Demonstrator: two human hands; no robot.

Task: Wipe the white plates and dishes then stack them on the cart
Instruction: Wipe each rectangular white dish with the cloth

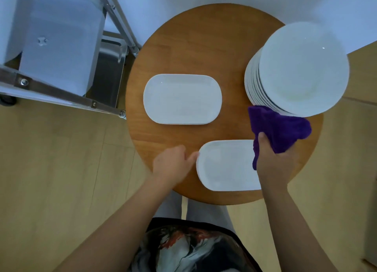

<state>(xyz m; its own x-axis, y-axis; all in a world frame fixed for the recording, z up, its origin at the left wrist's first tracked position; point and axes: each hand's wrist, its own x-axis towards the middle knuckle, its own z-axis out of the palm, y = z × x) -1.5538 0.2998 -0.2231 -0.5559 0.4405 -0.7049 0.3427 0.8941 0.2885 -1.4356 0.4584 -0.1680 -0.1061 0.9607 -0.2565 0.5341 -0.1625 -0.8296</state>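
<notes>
Metal cart (61,92) is standing at far left, no readable writing on it or elsewhere. Round wooden table (193,37) is carrying everything. Stack of round white plates (302,67) is sitting at its right edge. One oblong white dish (182,98) is lying mid-table, well apart from ours. We are steadying the near oblong dish (226,165) with the left hand (173,163), thumb touching its rim, grip not clenched. Right hand (275,161) is grasping the purple cloth (281,126), at that dish's right end.

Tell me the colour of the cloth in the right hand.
Purple. The cloth is gripped by the right hand, seen in the head view.
</notes>
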